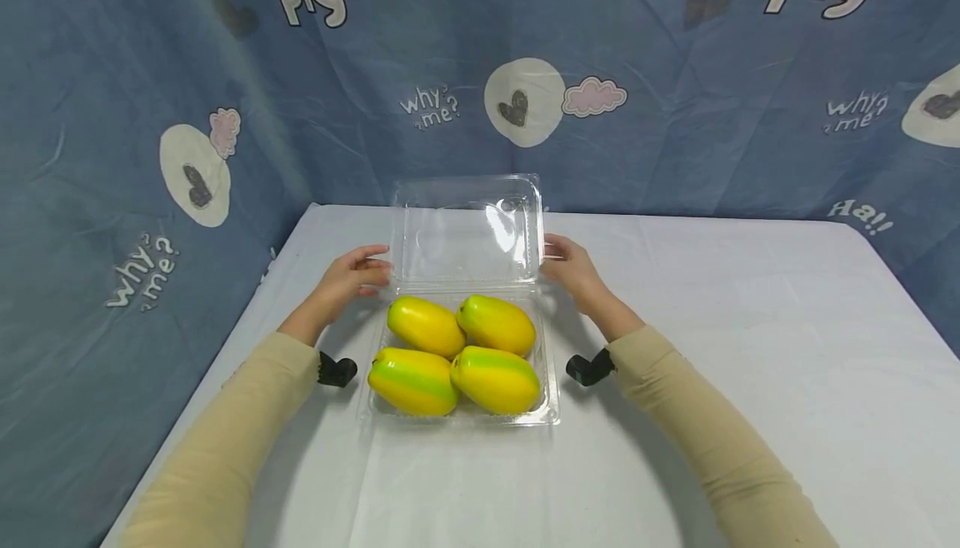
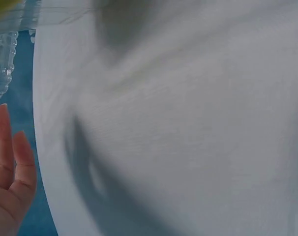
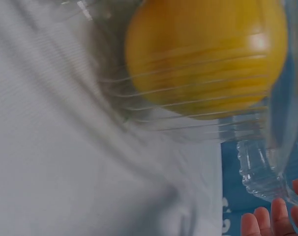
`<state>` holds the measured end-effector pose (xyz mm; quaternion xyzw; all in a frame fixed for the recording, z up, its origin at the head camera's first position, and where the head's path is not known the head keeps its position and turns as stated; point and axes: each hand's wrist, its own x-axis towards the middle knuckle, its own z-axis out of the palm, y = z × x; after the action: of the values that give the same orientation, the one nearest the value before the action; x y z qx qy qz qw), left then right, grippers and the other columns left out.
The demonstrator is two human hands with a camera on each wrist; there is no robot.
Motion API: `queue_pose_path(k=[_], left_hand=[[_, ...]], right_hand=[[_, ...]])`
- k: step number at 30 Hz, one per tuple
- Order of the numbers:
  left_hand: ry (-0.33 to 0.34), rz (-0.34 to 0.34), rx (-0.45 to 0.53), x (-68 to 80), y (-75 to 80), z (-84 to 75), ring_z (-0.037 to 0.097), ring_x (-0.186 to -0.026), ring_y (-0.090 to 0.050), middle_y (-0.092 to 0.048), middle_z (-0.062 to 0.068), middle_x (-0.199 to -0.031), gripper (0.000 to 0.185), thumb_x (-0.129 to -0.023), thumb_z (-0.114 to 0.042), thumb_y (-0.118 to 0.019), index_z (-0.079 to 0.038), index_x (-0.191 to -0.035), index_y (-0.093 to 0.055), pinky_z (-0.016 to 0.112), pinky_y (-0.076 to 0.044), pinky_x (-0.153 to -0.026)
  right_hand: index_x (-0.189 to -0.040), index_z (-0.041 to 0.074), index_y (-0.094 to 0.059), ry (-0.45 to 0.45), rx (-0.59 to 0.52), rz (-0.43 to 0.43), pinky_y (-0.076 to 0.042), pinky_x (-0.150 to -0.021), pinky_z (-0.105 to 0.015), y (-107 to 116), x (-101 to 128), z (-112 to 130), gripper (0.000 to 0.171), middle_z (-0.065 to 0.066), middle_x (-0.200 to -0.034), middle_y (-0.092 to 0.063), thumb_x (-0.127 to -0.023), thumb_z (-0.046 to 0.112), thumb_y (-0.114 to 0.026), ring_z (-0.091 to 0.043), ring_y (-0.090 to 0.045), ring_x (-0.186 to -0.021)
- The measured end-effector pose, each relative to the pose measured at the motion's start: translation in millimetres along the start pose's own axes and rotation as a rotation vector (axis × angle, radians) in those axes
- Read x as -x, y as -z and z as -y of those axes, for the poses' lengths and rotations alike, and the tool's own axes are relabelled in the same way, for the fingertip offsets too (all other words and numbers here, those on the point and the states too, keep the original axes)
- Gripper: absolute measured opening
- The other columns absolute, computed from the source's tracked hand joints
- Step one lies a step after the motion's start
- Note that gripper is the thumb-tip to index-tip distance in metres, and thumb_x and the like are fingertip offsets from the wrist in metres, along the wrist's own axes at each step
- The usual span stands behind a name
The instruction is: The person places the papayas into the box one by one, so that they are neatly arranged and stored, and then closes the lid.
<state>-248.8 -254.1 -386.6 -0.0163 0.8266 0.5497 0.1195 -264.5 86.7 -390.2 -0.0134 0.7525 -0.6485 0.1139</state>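
A clear plastic clamshell box [image 1: 551, 381] sits mid-table and holds several yellow-green fruits [image 1: 423, 325]. Its lid [image 1: 468, 227] stands upright at the back. My left hand [image 1: 360, 273] is at the lid's left edge; in the left wrist view its fingers [image 2: 11, 152] are straight and a little apart from the ribbed plastic [image 2: 1, 59]. At the lid's right edge is my right hand [image 1: 566, 261], its fingertips [image 3: 272, 221] against the lid's corner [image 3: 264, 182]. One fruit [image 3: 208, 54] fills the right wrist view through the box wall.
A white cloth covers the table [image 1: 750, 323], with bare room to the right and in front of the box. A blue printed cloth [image 1: 150, 115] hangs behind and to the left. Black wrist mounts [image 1: 336, 371] [image 1: 588, 367] sit on both sleeves.
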Motion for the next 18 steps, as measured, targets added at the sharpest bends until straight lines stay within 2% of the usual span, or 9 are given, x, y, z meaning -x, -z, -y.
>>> queue_pose_path(k=[7, 11, 18], left_hand=[[0.002, -0.03, -0.037, -0.7, 5.9, -10.1, 0.002, -0.083, -0.058, -0.05, 0.018, -0.124, 0.053, -0.093, -0.028, -0.051, -0.01, -0.141, -0.035, 0.04, -0.044, -0.094], [0.014, -0.041, -0.036, -0.4, 9.5, -18.1, 0.004, -0.085, -0.058, -0.049, 0.019, -0.129, 0.054, -0.093, -0.03, -0.051, -0.011, -0.141, -0.035, 0.041, -0.043, -0.095], [-0.021, -0.027, -0.06, 2.5, 19.6, -29.5, 0.0, -0.085, -0.058, -0.045, 0.016, -0.135, 0.058, -0.092, -0.036, -0.052, -0.011, -0.141, -0.035, 0.04, -0.042, -0.096]], right_hand=[[-0.14, 0.002, -0.033, -0.004, 0.023, 0.004, -0.037, -0.101, -0.04, 4, 2, 14, 0.054, -0.019, -0.134, -0.044, -0.089, 0.002, -0.048, -0.031, -0.043, -0.121], [-0.14, 0.004, -0.034, -0.007, 0.021, 0.017, -0.036, -0.102, -0.039, 7, 3, 22, 0.053, -0.017, -0.135, -0.043, -0.09, 0.005, -0.05, -0.029, -0.043, -0.122], [-0.141, 0.005, -0.033, 0.01, 0.039, 0.041, -0.037, -0.101, -0.037, 12, 9, 36, 0.054, -0.015, -0.138, -0.04, -0.091, 0.009, -0.051, -0.028, -0.041, -0.124]])
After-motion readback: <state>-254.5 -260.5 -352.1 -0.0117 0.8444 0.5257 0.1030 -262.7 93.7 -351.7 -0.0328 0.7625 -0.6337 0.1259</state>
